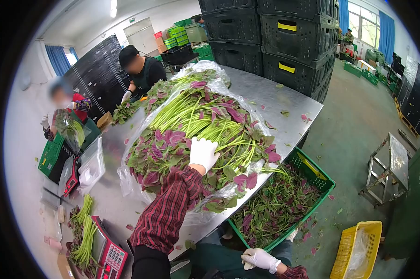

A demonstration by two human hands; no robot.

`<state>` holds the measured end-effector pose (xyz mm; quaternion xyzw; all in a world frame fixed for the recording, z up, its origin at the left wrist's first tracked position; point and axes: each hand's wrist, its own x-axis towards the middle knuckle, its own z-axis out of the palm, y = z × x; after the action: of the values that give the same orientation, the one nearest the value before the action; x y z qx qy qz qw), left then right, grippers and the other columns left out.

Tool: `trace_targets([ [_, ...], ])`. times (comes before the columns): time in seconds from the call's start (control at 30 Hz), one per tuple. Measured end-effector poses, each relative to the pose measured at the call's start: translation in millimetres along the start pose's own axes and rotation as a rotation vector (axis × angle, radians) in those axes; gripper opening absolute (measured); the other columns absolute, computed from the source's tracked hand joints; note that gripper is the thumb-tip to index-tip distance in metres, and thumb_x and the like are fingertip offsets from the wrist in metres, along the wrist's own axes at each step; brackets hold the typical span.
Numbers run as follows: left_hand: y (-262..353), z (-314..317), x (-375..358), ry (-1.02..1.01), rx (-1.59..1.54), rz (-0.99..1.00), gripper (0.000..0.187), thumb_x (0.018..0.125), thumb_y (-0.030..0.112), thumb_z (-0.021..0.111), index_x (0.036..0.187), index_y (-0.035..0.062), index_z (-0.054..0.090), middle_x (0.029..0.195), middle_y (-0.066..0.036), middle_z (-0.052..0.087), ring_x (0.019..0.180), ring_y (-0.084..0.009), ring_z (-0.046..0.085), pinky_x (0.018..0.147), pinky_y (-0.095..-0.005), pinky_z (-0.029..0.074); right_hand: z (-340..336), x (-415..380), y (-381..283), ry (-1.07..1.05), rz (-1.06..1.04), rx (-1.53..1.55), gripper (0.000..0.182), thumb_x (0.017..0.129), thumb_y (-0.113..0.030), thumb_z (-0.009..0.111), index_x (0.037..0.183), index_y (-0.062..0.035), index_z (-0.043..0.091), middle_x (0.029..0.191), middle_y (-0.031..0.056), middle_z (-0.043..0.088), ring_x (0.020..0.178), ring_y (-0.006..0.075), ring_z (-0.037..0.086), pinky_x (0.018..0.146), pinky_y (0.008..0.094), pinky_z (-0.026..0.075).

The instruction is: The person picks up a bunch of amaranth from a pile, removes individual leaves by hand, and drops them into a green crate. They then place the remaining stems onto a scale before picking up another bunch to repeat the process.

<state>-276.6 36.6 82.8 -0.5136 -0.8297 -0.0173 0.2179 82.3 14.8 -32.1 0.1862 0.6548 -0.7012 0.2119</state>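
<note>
A large heap of red-and-green leafy vegetables (173,144) with pale green stems lies on clear plastic sheeting on the metal table (293,100). My left hand (203,153), in a white glove, rests on the stems at the middle of the heap, its fingers curled down against them. Low in the view, beside the green crate (328,188), is my right hand (261,259), also gloved, with fingers curled together near my lap. Whether it holds anything is too small to tell. Loose leaves and stems fill the crate.
A red scale (112,255) stands by a stem bundle (85,232) at the lower left; another scale (70,177) sits farther back. Two people work across the table. Black crates (289,42) are stacked behind it. A yellow basket (375,242) and metal stand (398,160) are on the right.
</note>
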Motion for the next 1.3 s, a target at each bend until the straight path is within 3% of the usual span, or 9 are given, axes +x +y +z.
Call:
trace_targets([
  [0.17, 8, 25, 17, -0.033, 0.206, 0.081, 0.012, 0.069, 0.025, 0.067, 0.074, 0.0136, 0.066, 0.082, -0.004, 0.057, 0.088, -0.0223, 0.053, 0.082, -0.0415, 0.034, 2, 0, 6, -0.015, 0.026, 0.055, 0.027, 0.090, -0.028, 0.053, 0.086, -0.0021, 0.061, 0.069, 0.0040, 0.064, 0.060, 0.0098, 0.061, 0.057, 0.0217, 0.049],
  [0.33, -1, -18, 4, 0.334, -0.398, 0.039, 0.010, 0.071, 0.011, 0.063, 0.081, 0.0083, 0.062, 0.088, -0.007, 0.060, 0.089, -0.0253, 0.055, 0.081, -0.0393, 0.039, -16, -10, 4, 0.060, -0.026, 0.145, 0.027, 0.090, -0.028, 0.053, 0.082, -0.0031, 0.061, 0.065, 0.0042, 0.063, 0.057, 0.0097, 0.061, 0.053, 0.0213, 0.048],
  [0.43, 12, -62, -35, 0.383, -0.522, 0.068, 0.012, 0.073, 0.004, 0.061, 0.085, 0.0062, 0.063, 0.086, -0.009, 0.062, 0.083, -0.0287, 0.059, 0.078, -0.0379, 0.046, -37, -16, -35, 0.230, -0.248, 0.194, 0.020, 0.089, -0.018, 0.056, 0.099, -0.0007, 0.057, 0.067, 0.0056, 0.062, 0.056, 0.0091, 0.058, 0.052, 0.0206, 0.045],
  [0.6, 61, -62, -129, 0.337, -0.422, 0.330, 0.021, 0.071, 0.005, 0.059, 0.092, 0.0057, 0.063, 0.090, -0.008, 0.063, 0.087, -0.0226, 0.062, 0.088, -0.0437, 0.045, -51, -3, -93, 0.377, -0.502, 0.482, 0.046, 0.085, -0.008, 0.055, 0.126, 0.0073, 0.041, 0.072, 0.0078, 0.062, 0.059, 0.0089, 0.056, 0.058, 0.0197, 0.046],
  [0.73, 79, -33, -180, 0.245, -0.323, 0.291, 0.027, 0.070, 0.013, 0.063, 0.097, 0.0101, 0.062, 0.095, -0.001, 0.061, 0.094, -0.0182, 0.058, 0.098, -0.0442, 0.037, -38, 3, -88, 0.498, -0.544, 0.660, 0.021, 0.089, -0.013, 0.054, 0.093, 0.0058, 0.061, 0.074, 0.0095, 0.065, 0.053, 0.0080, 0.055, 0.051, 0.0187, 0.044],
  [0.87, 79, -26, -203, 0.078, -0.345, 0.082, 0.031, 0.073, 0.026, 0.067, 0.101, 0.0119, 0.062, 0.100, -0.002, 0.061, 0.101, -0.0198, 0.054, 0.100, -0.0546, 0.027, -31, -1, -82, 0.588, -0.413, 0.556, 0.016, 0.087, -0.009, 0.055, 0.090, 0.0058, 0.060, 0.076, 0.0113, 0.066, 0.054, 0.0089, 0.056, 0.052, 0.0193, 0.044],
  [0.97, 65, -32, -218, 0.082, -0.428, -0.065, 0.033, 0.074, 0.033, 0.066, 0.098, 0.0110, 0.063, 0.100, -0.002, 0.060, 0.100, -0.0199, 0.054, 0.102, -0.0531, 0.022, -33, 2, -75, 0.659, -0.395, 0.588, 0.012, 0.086, -0.009, 0.055, 0.088, 0.0029, 0.059, 0.072, 0.0094, 0.064, 0.051, 0.0079, 0.054, 0.049, 0.0186, 0.043],
  [1.13, 58, -50, -201, 0.242, -0.415, -0.161, 0.018, 0.074, 0.014, 0.065, 0.092, 0.0083, 0.063, 0.094, -0.003, 0.060, 0.091, -0.0212, 0.054, 0.084, -0.0388, 0.037, -21, 7, -75, 0.643, -0.422, 0.575, 0.010, 0.085, -0.008, 0.055, 0.088, 0.0018, 0.057, 0.074, 0.0101, 0.064, 0.056, 0.0093, 0.057, 0.052, 0.0198, 0.045],
  [1.3, 74, -22, -136, 0.119, -0.344, -0.084, 0.036, 0.077, 0.031, 0.063, 0.102, 0.0061, 0.060, 0.096, -0.006, 0.058, 0.091, -0.0237, 0.052, 0.078, -0.0370, 0.037, -7, 8, -80, 0.620, -0.455, 0.585, 0.012, 0.086, -0.008, 0.055, 0.089, 0.0027, 0.058, 0.073, 0.0104, 0.064, 0.055, 0.0090, 0.055, 0.053, 0.0204, 0.044],
])
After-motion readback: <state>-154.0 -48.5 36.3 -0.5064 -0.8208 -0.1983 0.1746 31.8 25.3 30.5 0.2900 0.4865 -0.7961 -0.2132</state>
